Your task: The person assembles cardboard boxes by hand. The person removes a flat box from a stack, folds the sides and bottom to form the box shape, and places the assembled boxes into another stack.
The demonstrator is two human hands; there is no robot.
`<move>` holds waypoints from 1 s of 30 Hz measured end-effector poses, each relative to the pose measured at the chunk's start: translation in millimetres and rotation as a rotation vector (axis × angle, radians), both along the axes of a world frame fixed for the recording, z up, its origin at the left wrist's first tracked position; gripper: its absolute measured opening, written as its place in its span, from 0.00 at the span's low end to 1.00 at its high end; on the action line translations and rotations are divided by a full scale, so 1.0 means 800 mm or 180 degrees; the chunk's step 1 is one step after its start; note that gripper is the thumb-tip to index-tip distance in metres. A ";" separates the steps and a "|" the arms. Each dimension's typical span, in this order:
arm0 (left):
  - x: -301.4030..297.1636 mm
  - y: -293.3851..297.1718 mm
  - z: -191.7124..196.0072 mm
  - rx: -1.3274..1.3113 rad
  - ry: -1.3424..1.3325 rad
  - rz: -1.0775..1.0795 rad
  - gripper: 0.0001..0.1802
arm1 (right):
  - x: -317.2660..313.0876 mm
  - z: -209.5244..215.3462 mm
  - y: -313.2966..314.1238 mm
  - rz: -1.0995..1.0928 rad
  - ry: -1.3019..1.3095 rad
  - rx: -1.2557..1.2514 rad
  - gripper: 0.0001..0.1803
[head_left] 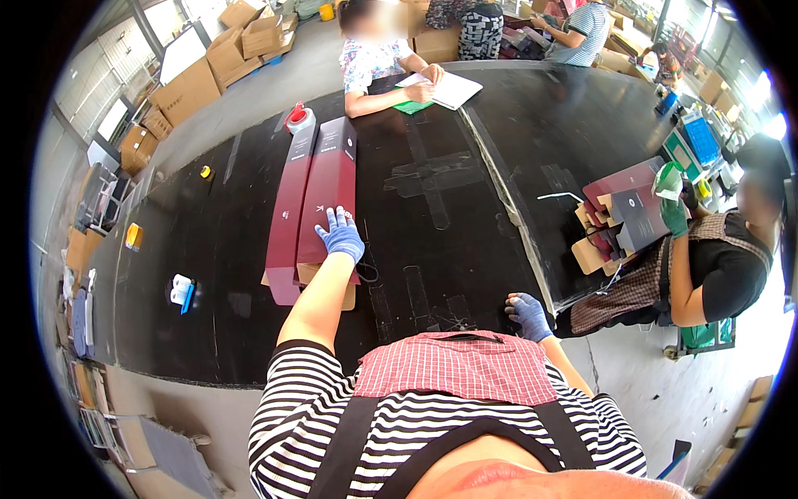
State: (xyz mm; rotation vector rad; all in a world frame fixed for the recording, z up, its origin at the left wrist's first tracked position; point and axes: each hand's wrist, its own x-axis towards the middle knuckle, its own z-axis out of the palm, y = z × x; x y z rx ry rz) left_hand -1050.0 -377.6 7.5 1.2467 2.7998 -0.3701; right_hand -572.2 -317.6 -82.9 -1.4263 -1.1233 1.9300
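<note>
My left hand [342, 235], in a blue glove, lies with spread fingers on the lower part of a long maroon and grey box [331, 179]. Against that box's left side lies a second long maroon and grey box [290, 212]. Brown cardboard flaps [307, 273] stick out at the near ends. A dark cord loop [366, 271] shows beside the right-hand box. My right hand [528, 316], also in a blue glove, rests at the table's near edge. Its fingers look loosely bent and apart, with nothing visible in them.
A tape roll [299, 120] stands at the boxes' far end. White rolls with a blue holder [181, 291] sit left on the black table [449, 241]. Across the table a person writes on white paper [453, 89]. On the right, a green-gloved person stands by maroon boxes [636, 216].
</note>
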 end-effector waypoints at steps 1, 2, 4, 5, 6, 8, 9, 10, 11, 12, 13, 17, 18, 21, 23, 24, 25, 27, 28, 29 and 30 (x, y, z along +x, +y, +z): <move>0.002 -0.009 -0.008 -0.0001 0.0010 0.0005 0.39 | -0.002 -0.001 -0.002 -0.0017 0.0029 0.0034 0.13; 0.015 -0.007 -0.003 -0.0130 0.0029 -0.0361 0.39 | 0.002 -0.005 -0.002 -0.0101 0.0057 0.0047 0.12; 0.035 -0.003 -0.003 -0.0416 0.0070 -0.1118 0.38 | 0.010 -0.011 -0.001 -0.0298 0.0111 -0.0048 0.11; 0.042 -0.012 -0.014 -0.0472 0.0171 -0.1390 0.38 | 0.009 -0.011 0.000 -0.0283 0.0069 -0.0039 0.11; 0.055 -0.010 -0.009 -0.0449 0.0090 -0.1555 0.36 | 0.015 -0.020 0.004 -0.0287 0.0278 -0.0057 0.11; 0.072 -0.014 0.003 -0.0461 -0.0065 -0.1591 0.35 | 0.027 -0.033 0.003 -0.0294 0.0418 -0.0007 0.12; 0.064 -0.022 0.001 -0.0495 -0.0111 -0.1391 0.37 | 0.019 -0.029 0.003 -0.0228 0.0369 0.0046 0.12; 0.045 -0.036 -0.012 -0.0606 -0.0040 -0.1125 0.37 | 0.007 -0.016 0.001 -0.0124 0.0115 0.0170 0.12; 0.028 -0.047 -0.026 -0.0710 0.0033 -0.0838 0.37 | -0.003 -0.005 -0.001 0.0004 -0.0146 0.0282 0.12; 0.029 -0.040 -0.025 -0.0848 0.0017 -0.0705 0.37 | 0.000 -0.006 0.001 -0.0015 -0.0218 0.0292 0.12; 0.032 -0.032 -0.021 -0.0981 0.0009 -0.0535 0.37 | 0.006 -0.011 0.005 0.0002 -0.0284 0.0302 0.12; 0.048 -0.025 -0.028 -0.0545 -0.0226 -0.0621 0.38 | 0.018 -0.010 0.007 -0.0181 -0.0161 0.0214 0.12; 0.057 -0.031 -0.040 -0.0246 -0.0232 -0.0800 0.38 | 0.019 -0.012 0.008 -0.0203 -0.0085 0.0194 0.11; 0.088 -0.063 -0.088 0.0593 -0.0378 -0.1391 0.37 | 0.029 -0.012 0.020 -0.0484 0.0526 -0.0162 0.10; 0.114 -0.087 -0.116 0.0914 -0.0646 -0.1400 0.37 | 0.043 0.003 0.045 -0.0944 0.0080 0.0556 0.09; 0.126 -0.099 -0.133 0.0894 -0.0653 -0.1352 0.37 | 0.057 0.012 0.062 -0.1217 0.0267 0.0723 0.09; 0.135 -0.104 -0.141 0.0880 -0.0664 -0.1342 0.36 | 0.076 -0.005 0.089 -0.1557 0.0208 0.1038 0.08; 0.134 -0.117 -0.159 0.0969 -0.0580 -0.1423 0.36 | 0.101 0.026 0.113 -0.1784 -0.0091 0.0879 0.08; 0.135 -0.119 -0.164 0.1099 -0.0481 -0.1467 0.36 | 0.109 0.035 0.119 -0.1718 -0.0214 0.0896 0.08; 0.137 -0.118 -0.164 0.1104 -0.0499 -0.1479 0.36 | 0.116 0.038 0.123 -0.1644 -0.0341 0.0916 0.08; 0.138 -0.119 -0.163 0.1134 -0.0488 -0.1501 0.35 | 0.116 0.037 0.118 -0.1465 -0.0525 0.1094 0.09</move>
